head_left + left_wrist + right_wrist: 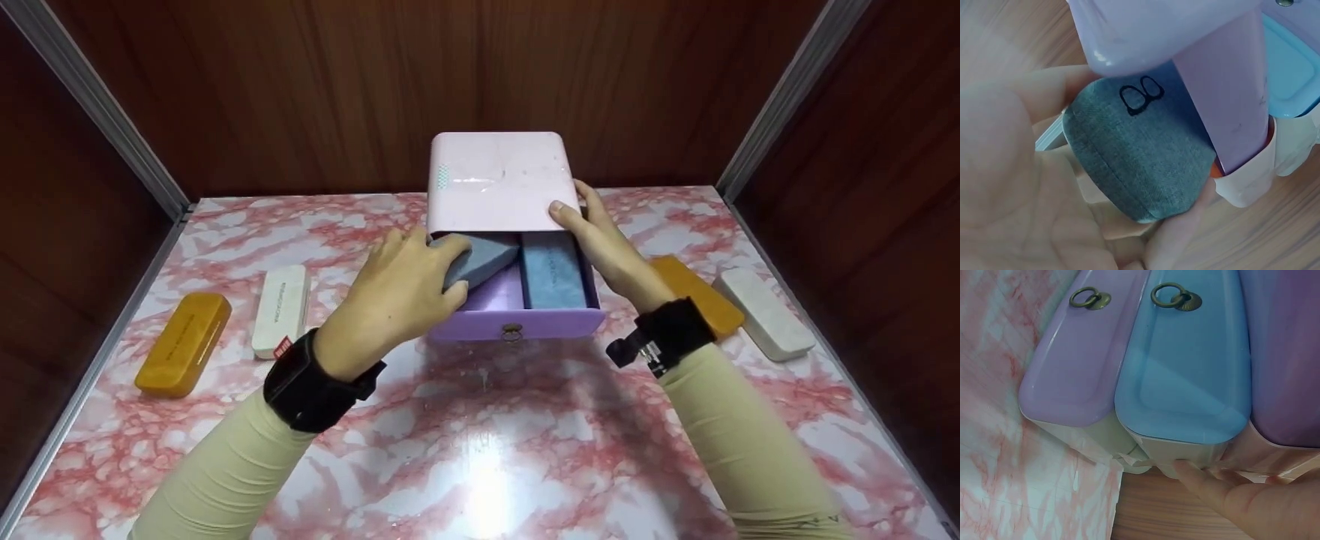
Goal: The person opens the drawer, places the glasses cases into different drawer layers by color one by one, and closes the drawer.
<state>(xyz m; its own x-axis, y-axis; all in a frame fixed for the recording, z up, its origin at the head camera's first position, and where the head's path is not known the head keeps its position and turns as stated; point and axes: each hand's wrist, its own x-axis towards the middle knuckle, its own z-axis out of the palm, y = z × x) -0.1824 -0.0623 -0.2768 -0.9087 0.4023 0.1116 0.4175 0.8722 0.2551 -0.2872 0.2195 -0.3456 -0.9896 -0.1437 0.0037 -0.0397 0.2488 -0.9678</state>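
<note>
My left hand grips a grey-blue glasses case with thumb and fingers. In the left wrist view that glasses case carries a small black spectacles print. It lies slanted, partly inside a pulled-out purple drawer, its far end hidden under the cabinet. A blue case lies lengthwise on the drawer's right side. My right hand rests on the right side of the pink drawer cabinet, thumb on the top near the front corner, extended fingers along the side.
Left on the marbled table are a mustard case and a white case. Another mustard case and a whitish case lie at right. Below the open drawer are closed blue and purple drawers. Brown panels stand around.
</note>
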